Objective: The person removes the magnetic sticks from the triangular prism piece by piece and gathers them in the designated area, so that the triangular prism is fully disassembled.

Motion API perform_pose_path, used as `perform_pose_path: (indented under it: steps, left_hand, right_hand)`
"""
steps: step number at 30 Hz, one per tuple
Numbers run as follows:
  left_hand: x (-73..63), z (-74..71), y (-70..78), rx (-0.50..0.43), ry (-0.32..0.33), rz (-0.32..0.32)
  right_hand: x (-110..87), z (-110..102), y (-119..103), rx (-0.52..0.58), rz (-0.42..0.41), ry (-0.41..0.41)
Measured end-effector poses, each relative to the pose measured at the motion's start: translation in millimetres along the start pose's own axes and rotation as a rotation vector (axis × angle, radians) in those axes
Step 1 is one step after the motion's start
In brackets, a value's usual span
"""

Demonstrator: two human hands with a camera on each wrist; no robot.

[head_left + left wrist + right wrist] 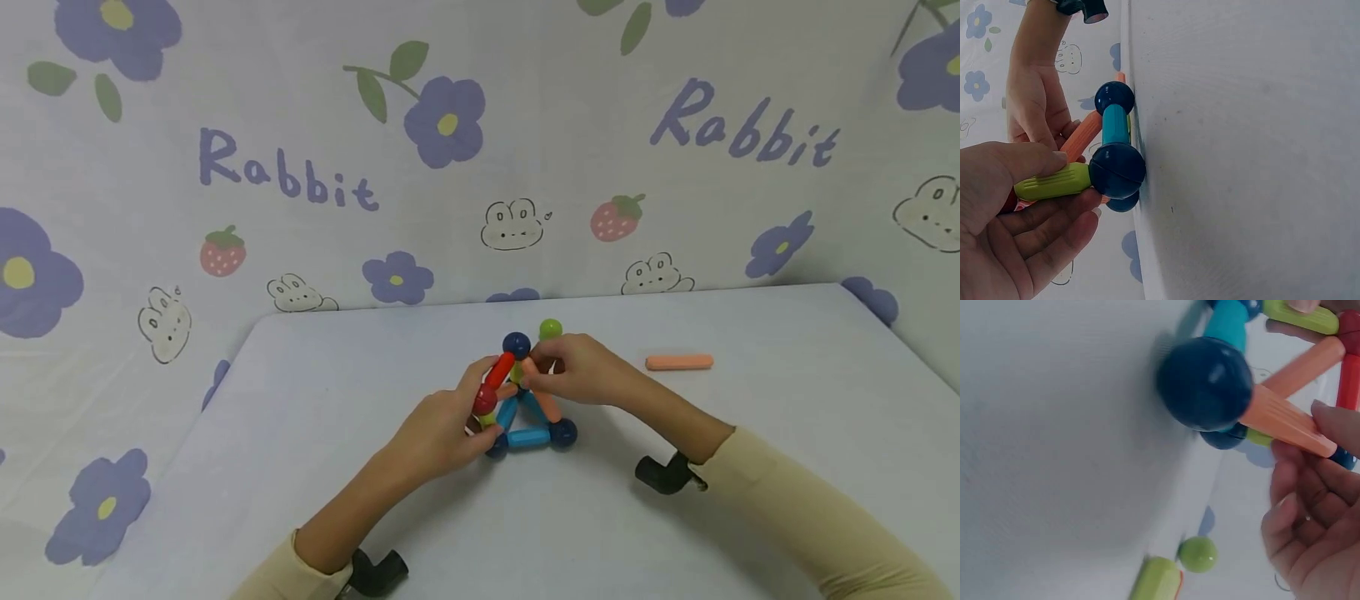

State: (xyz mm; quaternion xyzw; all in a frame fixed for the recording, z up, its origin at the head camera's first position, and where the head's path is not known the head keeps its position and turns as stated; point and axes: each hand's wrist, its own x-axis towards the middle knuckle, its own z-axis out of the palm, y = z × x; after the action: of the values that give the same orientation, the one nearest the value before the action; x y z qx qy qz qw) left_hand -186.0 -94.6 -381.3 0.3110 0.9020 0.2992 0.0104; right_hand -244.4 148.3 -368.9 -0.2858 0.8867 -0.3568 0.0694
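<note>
A frame of toy rods and balls stands on the table, with light-blue rods (528,438) and dark blue balls (563,432) forming a triangle at its base. My left hand (442,429) pinches a lime-green upright rod (1054,181) between a base ball and a red ball (485,399). From the red ball, a red rod (499,372) slants up to the top dark blue ball (516,345). My right hand (581,371) pinches an orange rod (1288,419) near its upper end. That rod's lower end meets the right base ball (1205,384). Fingers partly hide the frame's back.
A loose orange rod (679,362) lies to the right on the white table (225,467). Behind my right hand is a lime-green ball (551,329), with a lime-green rod (1157,581) near it in the right wrist view. A patterned cloth (315,100) hangs behind the table.
</note>
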Motion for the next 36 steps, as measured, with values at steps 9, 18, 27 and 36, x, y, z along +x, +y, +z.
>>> perform_pose_path:
  steps: [9, 18, 27, 36]
  left_hand:
    - [1.9, 0.6, -3.5, 0.004, 0.017, 0.016]
    - [2.1, 0.7, 0.2, 0.004, -0.017, -0.06]
    - [0.9, 0.8, 0.0, 0.007, -0.017, -0.062]
    - [1.7, 1.1, -1.6, 0.011, -0.008, -0.041]
  right_hand:
    - [-8.7, 1.8, -1.4, -0.011, -0.221, 0.068]
    - [-29.7, -20.7, 14.4, 0.146, -0.191, 0.121]
    - [-55.5, -40.0, 24.3, -0.07, -0.167, 0.059]
    - [-71.3, -68.2, 42.9, -0.234, 0.027, 0.056]
